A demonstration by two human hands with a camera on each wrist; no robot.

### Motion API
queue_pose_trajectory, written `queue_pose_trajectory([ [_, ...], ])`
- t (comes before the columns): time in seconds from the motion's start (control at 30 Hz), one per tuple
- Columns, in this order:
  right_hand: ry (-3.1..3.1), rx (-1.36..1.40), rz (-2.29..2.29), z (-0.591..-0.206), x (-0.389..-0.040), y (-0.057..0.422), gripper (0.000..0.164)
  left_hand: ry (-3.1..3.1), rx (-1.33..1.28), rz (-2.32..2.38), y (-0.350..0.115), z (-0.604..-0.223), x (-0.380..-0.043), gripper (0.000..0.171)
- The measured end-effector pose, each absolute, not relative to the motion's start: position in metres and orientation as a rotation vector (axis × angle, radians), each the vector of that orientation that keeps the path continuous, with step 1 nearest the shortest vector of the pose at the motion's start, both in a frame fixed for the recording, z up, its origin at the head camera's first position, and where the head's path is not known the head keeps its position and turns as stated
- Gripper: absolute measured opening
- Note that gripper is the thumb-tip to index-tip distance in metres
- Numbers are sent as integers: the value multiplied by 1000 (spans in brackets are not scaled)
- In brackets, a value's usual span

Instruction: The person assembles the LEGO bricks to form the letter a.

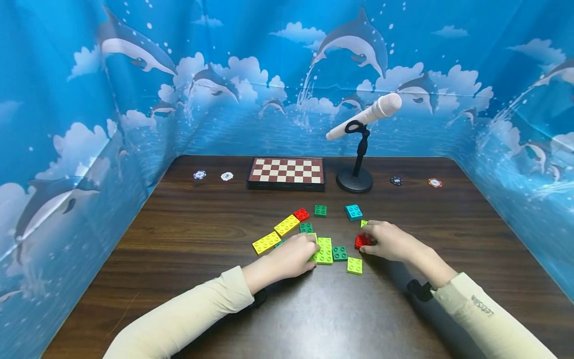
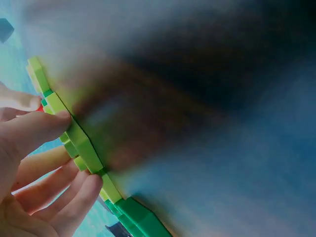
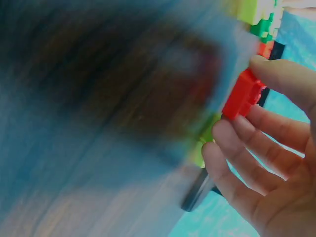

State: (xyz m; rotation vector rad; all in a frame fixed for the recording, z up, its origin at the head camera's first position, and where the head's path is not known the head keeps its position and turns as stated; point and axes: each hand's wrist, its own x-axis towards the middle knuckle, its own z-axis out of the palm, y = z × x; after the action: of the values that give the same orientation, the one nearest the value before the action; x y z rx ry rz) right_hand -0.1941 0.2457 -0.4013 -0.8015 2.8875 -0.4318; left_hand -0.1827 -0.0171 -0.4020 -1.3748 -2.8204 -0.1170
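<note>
My left hand (image 1: 293, 254) grips a lime green brick (image 1: 325, 251) on the table, thumb on its near side and fingers curled beyond it, as the left wrist view shows. Dark green bricks lie close about it, one (image 1: 339, 253) just to its right and another (image 1: 306, 228) behind it. Between thumb and fingers, my right hand (image 1: 390, 240) pinches a red brick (image 3: 240, 95) low over the table. Just beyond that hand lies a partly hidden lime brick (image 1: 363, 223). A square lime brick (image 1: 354, 266) sits between the hands, nearer the front.
Two yellow bricks (image 1: 266, 243) and a second red brick (image 1: 301, 214) form a slanted row on the left. Farther back lie a dark green brick (image 1: 320, 210) and a turquoise brick (image 1: 353, 212). A chessboard (image 1: 286, 170), microphone stand (image 1: 355, 179) and several poker chips (image 1: 199, 174) line the rear.
</note>
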Motion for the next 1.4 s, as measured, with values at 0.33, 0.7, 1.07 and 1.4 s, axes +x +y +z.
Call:
queue_pose_trajectory([
  [0.33,2870,-806,-623,-381,-169,228,32,-2860,-1413,-182,-23,-399,-174,17],
  [0.7,2793,-990,-661,-385,-146,200,33,-2882,-1434,-207,-27,-395,-163,21],
  [1.07,2815,-1121,-626,-398,-146,188,31,-2921,-1424,-305,-28,-397,-161,20],
  [1.4,2792,-1167,-600,-399,-151,184,31,-2946,-1369,-365,-28,-399,-164,25],
])
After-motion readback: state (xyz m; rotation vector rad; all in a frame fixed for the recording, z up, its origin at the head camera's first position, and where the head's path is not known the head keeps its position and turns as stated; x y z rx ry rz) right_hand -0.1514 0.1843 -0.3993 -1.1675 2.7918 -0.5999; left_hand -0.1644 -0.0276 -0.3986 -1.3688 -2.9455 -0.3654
